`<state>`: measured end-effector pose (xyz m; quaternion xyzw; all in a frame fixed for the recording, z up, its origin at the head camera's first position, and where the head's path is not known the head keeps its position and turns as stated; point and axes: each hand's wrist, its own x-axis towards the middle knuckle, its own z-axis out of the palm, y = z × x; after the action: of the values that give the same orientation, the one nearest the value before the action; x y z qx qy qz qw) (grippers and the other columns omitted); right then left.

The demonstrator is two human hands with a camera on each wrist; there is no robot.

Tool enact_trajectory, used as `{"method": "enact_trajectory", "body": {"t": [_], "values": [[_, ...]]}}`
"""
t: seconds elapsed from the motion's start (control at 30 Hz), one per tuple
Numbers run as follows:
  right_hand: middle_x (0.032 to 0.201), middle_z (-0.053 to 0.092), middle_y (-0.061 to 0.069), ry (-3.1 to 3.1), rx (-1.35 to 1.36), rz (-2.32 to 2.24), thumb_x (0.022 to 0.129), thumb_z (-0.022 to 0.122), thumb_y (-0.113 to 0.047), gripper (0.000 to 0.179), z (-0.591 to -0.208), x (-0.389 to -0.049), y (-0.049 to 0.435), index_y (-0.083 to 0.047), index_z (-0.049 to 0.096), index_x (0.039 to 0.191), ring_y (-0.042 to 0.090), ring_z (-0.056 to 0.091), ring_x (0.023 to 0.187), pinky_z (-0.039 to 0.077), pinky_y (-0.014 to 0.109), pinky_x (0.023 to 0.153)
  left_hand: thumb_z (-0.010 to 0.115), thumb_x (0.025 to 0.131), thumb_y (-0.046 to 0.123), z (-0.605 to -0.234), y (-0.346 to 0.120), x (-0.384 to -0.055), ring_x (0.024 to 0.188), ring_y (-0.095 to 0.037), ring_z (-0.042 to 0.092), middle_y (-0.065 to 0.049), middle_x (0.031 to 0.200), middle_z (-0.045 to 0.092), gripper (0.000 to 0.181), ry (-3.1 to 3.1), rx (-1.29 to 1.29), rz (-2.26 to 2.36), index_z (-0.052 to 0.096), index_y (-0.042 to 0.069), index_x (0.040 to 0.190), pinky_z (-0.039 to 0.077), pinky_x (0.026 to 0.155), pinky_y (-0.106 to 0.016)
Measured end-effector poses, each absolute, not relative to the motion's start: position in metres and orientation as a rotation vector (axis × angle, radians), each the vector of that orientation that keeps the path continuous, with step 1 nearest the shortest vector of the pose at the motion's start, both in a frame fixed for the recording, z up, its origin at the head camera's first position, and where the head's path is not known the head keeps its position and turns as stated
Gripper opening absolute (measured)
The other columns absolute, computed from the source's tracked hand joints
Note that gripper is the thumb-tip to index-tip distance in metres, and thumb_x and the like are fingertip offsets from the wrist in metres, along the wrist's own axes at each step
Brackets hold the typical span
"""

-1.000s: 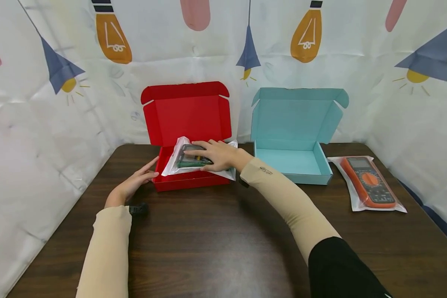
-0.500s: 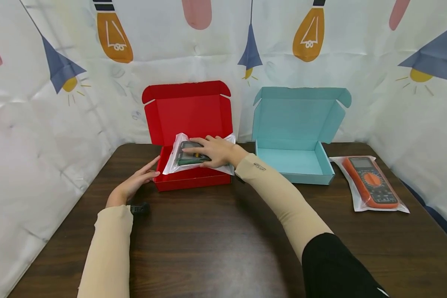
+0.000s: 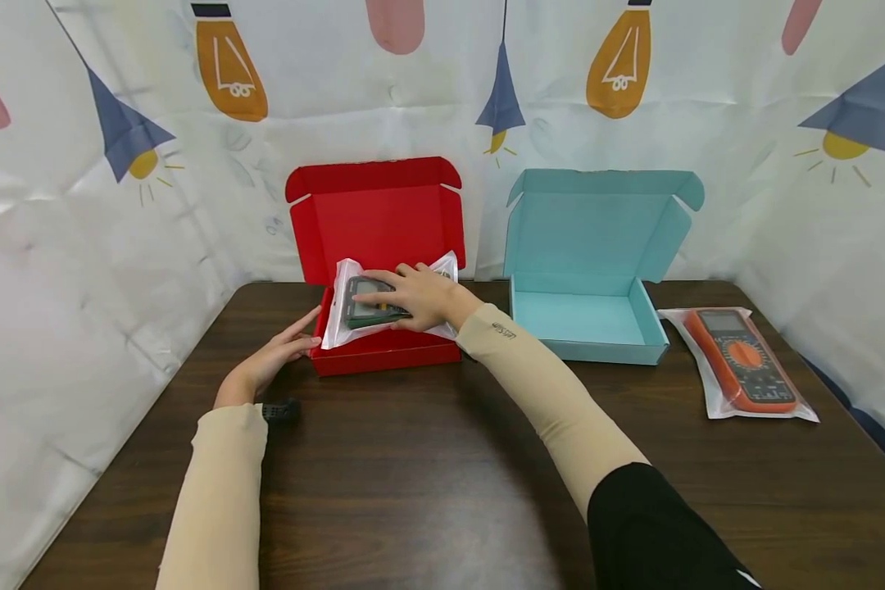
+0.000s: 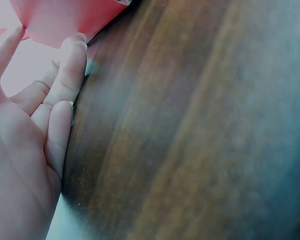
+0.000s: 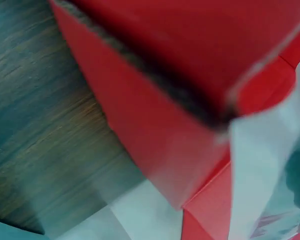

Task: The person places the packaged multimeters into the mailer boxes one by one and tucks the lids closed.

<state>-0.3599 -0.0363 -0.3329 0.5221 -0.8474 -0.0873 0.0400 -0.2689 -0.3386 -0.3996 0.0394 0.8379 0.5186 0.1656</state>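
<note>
A dark green multimeter (image 3: pixel 365 315) in a clear plastic bag (image 3: pixel 333 329) lies tilted over the opened red box (image 3: pixel 387 356). My right hand (image 3: pixel 426 297) spans it from above, thumb along its near edge and fingers spread across its face. Part of the bag (image 5: pixel 260 165) shows in the right wrist view beside the box's corner. My left hand (image 3: pixel 269 365) touches the red box's left side with extended fingers. Close up in the left wrist view, those fingertips lie at the red wall (image 4: pixel 65 20).
A light blue box (image 3: pixel 578 315) stands to the right with its lid up. Further right, an orange multimeter (image 3: pixel 741 356) lies in a clear bag on the dark wooden table (image 3: pixel 428 483). A printed white curtain (image 3: pixel 413 98) hangs close behind both boxes.
My right hand has moved the bagged green multimeter leftward within the red box's opening, and the bag's right end has risen. My left hand stays at the box. The head view has shifted slightly.
</note>
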Motion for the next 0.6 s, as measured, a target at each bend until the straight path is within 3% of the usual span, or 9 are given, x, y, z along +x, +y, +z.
{"method": "enact_trajectory", "body": {"t": [0.23, 0.47, 0.6], "values": [[0.17, 0.011, 0.006, -2.592, 1.571, -0.213, 0.091, 0.074, -0.048, 0.092, -0.329, -0.357, -0.044, -0.037, 0.02, 0.164, 0.026, 0.037, 0.14, 0.037, 0.042, 0.114, 0.054, 0.101, 0.04, -0.397, -0.337, -0.266, 0.15, -0.046, 0.007, -0.021, 0.169, 0.0, 0.083, 2.383, 0.117, 1.485, 0.003, 0.031, 0.166, 0.016, 0.117, -0.069], [0.163, 0.027, 0.007, -2.656, 1.539, -0.186, 0.088, 0.078, -0.046, 0.095, -0.334, -0.356, -0.051, -0.036, 0.022, 0.164, 0.023, 0.033, 0.142, 0.036, 0.04, 0.115, 0.054, 0.101, 0.041, -0.397, -0.337, -0.265, 0.15, -0.046, 0.008, -0.02, 0.17, 0.001, 0.082, 2.394, 0.12, 1.487, 0.005, 0.031, 0.166, 0.016, 0.117, -0.069], [0.162, 0.028, 0.006, -2.646, 1.565, -0.23, 0.088, 0.077, -0.046, 0.094, -0.339, -0.355, -0.053, -0.036, 0.023, 0.164, 0.024, 0.034, 0.142, 0.033, 0.041, 0.117, 0.054, 0.101, 0.04, -0.399, -0.337, -0.266, 0.15, -0.047, 0.008, -0.022, 0.169, 0.002, 0.082, 2.393, 0.129, 1.495, 0.004, 0.03, 0.166, 0.016, 0.116, -0.069]]}}
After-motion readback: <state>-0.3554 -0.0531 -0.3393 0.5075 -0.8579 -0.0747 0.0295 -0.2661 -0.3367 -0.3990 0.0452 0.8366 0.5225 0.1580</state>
